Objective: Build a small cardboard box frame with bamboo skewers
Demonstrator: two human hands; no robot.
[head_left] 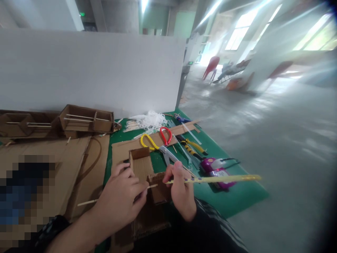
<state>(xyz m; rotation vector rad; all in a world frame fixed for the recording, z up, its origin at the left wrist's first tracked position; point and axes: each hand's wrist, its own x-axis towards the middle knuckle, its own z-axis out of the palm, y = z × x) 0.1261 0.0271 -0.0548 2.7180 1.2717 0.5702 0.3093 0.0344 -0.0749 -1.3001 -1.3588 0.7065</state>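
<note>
A pixelated patch (26,189) hides the counter's left part. The left hand (119,200) pinches a thin wooden stick (86,202), partly covered by its fingers. The right hand (181,191) grips a yellow ruler (223,179) beside the small cardboard box (142,165), whose lower part is hidden.

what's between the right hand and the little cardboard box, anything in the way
Nothing visible. The right hand holds a yellow ruler right beside the cardboard box, while the left hand pinches a thin wooden stick against it.
</note>
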